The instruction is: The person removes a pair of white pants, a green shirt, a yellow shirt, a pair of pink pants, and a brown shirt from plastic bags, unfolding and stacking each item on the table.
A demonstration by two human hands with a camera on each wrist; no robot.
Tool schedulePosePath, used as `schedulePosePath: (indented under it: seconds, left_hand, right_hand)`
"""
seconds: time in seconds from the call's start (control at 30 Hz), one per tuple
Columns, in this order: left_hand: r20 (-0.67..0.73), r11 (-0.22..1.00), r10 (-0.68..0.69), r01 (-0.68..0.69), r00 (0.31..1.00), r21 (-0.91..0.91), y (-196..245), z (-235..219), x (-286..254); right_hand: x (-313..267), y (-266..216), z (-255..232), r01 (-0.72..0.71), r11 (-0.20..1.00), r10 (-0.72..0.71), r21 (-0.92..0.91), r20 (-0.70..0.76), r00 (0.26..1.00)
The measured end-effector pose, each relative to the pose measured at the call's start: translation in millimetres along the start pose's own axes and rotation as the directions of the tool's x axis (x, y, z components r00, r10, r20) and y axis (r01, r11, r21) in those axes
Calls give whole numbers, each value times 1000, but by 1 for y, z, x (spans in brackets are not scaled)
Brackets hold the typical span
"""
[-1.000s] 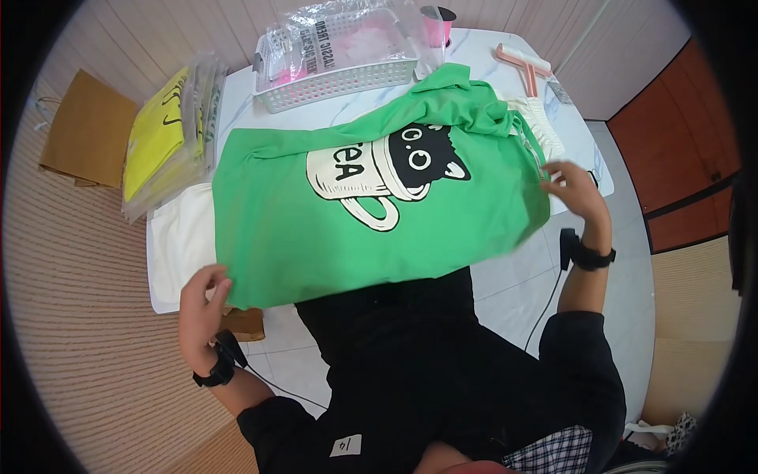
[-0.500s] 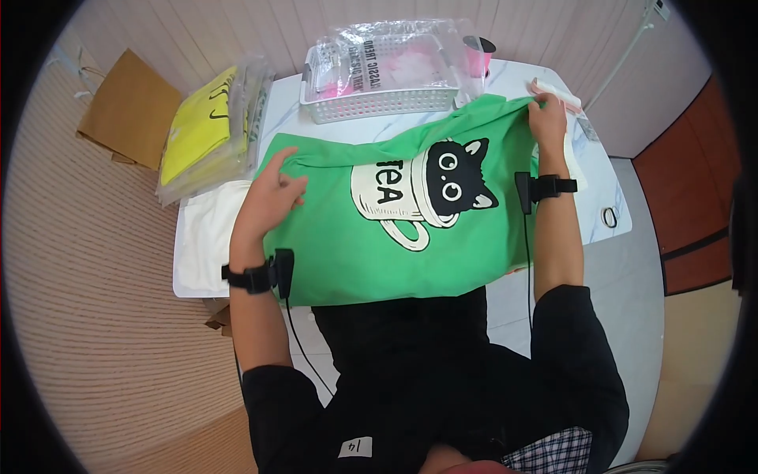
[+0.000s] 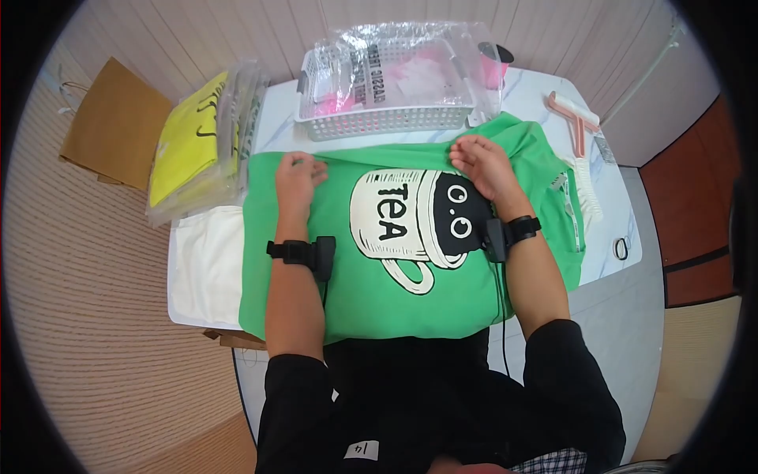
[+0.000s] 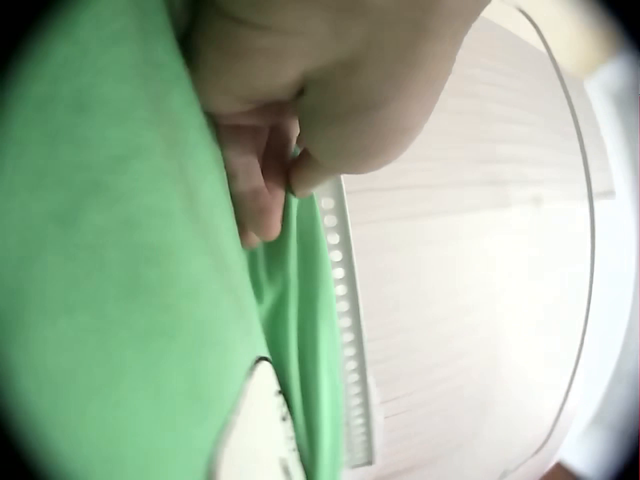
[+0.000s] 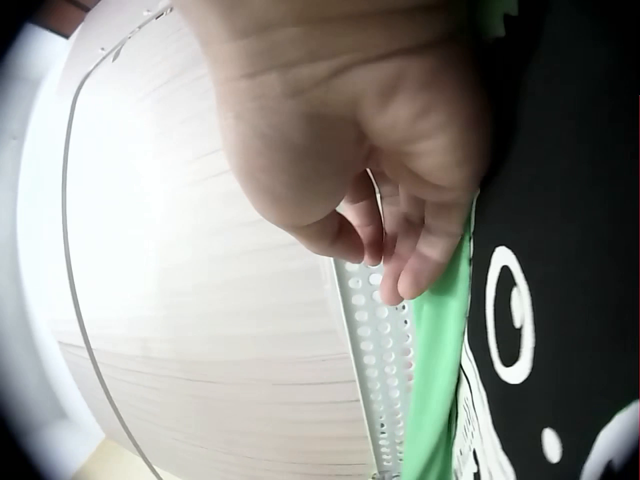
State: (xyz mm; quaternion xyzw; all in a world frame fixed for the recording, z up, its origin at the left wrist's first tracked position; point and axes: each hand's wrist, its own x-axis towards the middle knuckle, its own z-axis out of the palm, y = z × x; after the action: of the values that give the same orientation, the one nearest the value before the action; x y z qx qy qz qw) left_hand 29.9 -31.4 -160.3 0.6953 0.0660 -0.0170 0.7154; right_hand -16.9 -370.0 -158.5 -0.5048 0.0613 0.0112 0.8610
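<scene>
A green shirt (image 3: 316, 276) with a printed mug and black cat lies spread across the table. At its far edge on the left is my left hand (image 3: 298, 189); in the left wrist view this hand (image 4: 310, 90) pinches a fold of the green cloth (image 4: 305, 340) between thumb and fingers. The right hand (image 3: 487, 170) is over the far edge beside the cat print. In the right wrist view its bent fingers (image 5: 410, 250) hang loosely by the green edge (image 5: 437, 370), thumb apart, with no cloth visibly between them. The shirt's collar lies at the right.
Behind the shirt stands a white basket (image 3: 387, 122) with clear plastic packaging. A pink spool (image 3: 493, 71) and a pink-handled roller (image 3: 578, 130) are at the back right, a black ring (image 3: 621, 249) at the right. Bagged yellow clothing (image 3: 185, 150) and white cloth (image 3: 205, 268) are on the left.
Both hands came to the shirt's far edge, the right one moving left from the collar side. The right hand let go of the bunched cloth, and the shirt lies flatter, nearer the body.
</scene>
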Motion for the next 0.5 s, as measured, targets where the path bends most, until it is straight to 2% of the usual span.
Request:
schedulePosePath:
  seconds: [0.03, 0.07, 0.1, 0.17, 0.2, 0.27, 0.3, 0.37, 0.5]
  left_hand:
    - [-13, 992, 103, -104, 995, -74, -2, 2, 3]
    - [-42, 968, 203, -207, 978, -144, -4, 2, 2]
    - [-50, 969, 194, -199, 980, -145, -4, 3, 2]
    - [-97, 954, 279, -287, 955, -82, -5, 4, 1]
    - [-101, 957, 272, -280, 957, -75, -6, 1, 3]
    - [60, 983, 170, -165, 984, -77, -7, -5, 5]
    - [48, 984, 164, -160, 985, -72, -7, -6, 5]
    - [134, 982, 170, -179, 976, 65, -6, -4, 4]
    - [74, 989, 151, -150, 986, -16, -4, -10, 6]
  right_hand:
    - [0, -2, -3, 54, 998, -54, 11, 31, 998]
    - [0, -1, -6, 33, 999, -33, 5, 29, 999]
    - [2, -3, -6, 52, 998, -54, 41, 51, 997]
    - [0, -3, -4, 72, 996, -76, 51, 86, 993]
    - [2, 0, -3, 62, 996, -67, 56, 87, 994]
    - [3, 6, 1, 38, 978, -27, -206, 57, 998]
    - [2, 7, 3, 44, 968, -29, -248, 65, 997]
    - [3, 10, 1, 44, 970, -30, -238, 63, 998]
    - [5, 11, -2, 58, 974, -38, -218, 94, 995]
